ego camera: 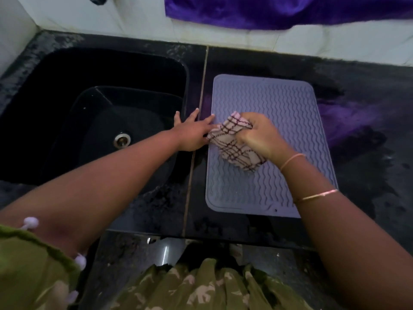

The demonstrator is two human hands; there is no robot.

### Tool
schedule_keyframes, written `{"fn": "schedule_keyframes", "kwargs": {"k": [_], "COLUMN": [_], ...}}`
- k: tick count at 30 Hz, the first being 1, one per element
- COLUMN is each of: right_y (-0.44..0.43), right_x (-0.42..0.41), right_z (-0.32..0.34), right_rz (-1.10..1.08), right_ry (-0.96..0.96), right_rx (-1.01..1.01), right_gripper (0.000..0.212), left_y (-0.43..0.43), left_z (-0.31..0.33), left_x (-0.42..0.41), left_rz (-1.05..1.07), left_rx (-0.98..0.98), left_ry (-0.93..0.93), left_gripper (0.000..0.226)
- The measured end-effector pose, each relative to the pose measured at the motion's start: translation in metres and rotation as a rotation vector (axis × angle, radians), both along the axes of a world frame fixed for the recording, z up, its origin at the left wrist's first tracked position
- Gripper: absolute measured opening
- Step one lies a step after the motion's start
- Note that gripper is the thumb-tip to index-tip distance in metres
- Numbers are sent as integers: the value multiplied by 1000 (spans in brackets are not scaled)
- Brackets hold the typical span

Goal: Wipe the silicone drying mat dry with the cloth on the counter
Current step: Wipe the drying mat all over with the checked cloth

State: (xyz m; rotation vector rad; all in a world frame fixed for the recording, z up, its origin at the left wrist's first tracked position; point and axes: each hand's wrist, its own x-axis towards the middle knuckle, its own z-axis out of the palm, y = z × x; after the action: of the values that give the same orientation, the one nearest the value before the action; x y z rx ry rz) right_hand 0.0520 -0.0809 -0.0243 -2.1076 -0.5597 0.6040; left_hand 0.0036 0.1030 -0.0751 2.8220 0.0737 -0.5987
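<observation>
Left of the silicone drying mat [279,104], the black sink [67,63] is sunk into the counter [368,164]. All you can see in its basin is the metal drain [122,140] at the bottom. The mat itself lies flat on the counter, and only the cloth [234,144] and your right hand [261,137] are on its wavy ridges.

A thin pale seam strip [202,97] runs down the counter between the mat and the sink. Beyond the mat's far edge a tiled wall [111,21] rises, with purple fabric [279,12] hanging over it. Right of the mat, the dark counter reflects that purple. Your right forearm crosses the mat's near right corner and hides part of it, with two thin bangles [317,195] on the wrist.

The checked cloth sits bunched on the left middle of the mat, close to its left edge. Your right fingers are curled tight round the cloth's upper part, knuckles up, and loose folds spill out toward the mat's near side. Your left hand [192,133] lies flat on the counter just left of the mat. Its fingers are straight and spread, and one fingertip reaches the mat's left edge, just beside the cloth.
</observation>
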Motion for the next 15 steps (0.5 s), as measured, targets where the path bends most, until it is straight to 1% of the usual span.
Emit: {"fn": "schedule_keyframes", "kwargs": {"k": [1,4,6,7,9,12,15], "right_y": [2,3,3,3,3,4,1], "right_x": [-3,-28,-42,-45,-44,-45,-51], "right_z": [-4,-33,-43,-44,-43,-40,-38], "right_rz": [35,167,211,241,325,405,441], "right_ry": [-32,-186,-312,-334,-319,-238,-210], "right_rx": [-27,-152,-188,-192,-231,-293,-333], "right_gripper": [11,19,19,20,22,12,17], "left_y": [-5,-11,-10,-10,-11,-16,-18], "left_z": [-2,-5,-2,0,5,13,19], "left_x": [-3,-4,-2,0,4,8,9], "left_rz": [-1,6,-18,-24,-26,-36,-63], "left_rx": [18,122,194,220,247,306,364], "left_ry": [26,82,115,131,173,225,264], "left_gripper": [56,58,60,60,61,69,83]}}
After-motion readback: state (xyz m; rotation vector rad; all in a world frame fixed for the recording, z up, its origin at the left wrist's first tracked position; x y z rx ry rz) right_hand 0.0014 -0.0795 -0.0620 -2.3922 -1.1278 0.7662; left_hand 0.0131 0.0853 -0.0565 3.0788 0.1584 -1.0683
